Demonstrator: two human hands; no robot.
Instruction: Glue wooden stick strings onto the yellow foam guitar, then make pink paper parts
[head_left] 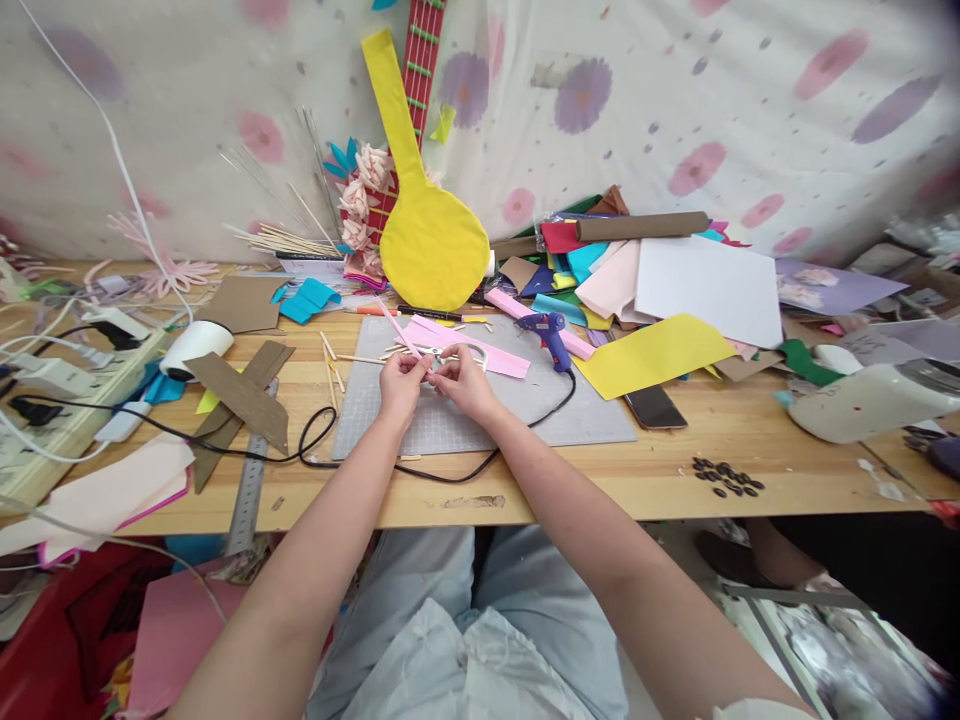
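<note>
My left hand point(403, 383) and my right hand point(465, 383) meet over the grey cutting mat point(577, 419), fingers pinched close together. Between them is a narrow pink paper strip point(397, 328), slanting up to the left out of my left hand. My right fingertips press at its lower end, though the exact contact is hidden. Just behind the hands lie white-handled scissors point(478, 352), partly covered by my fingers. A wider pink paper piece point(506, 358) rests beneath them on the mat. To the right sits a purple glue gun point(551, 335), its black cord looping in front of my wrists.
A yellow banjo-shaped piece point(435, 250) leans at the back. Coloured paper sheets point(705, 290) and a phone point(655, 407) lie right, near black oval beads point(726, 477). Left are a metal ruler point(248, 495), brown strips point(241, 400) and a power strip point(82, 410).
</note>
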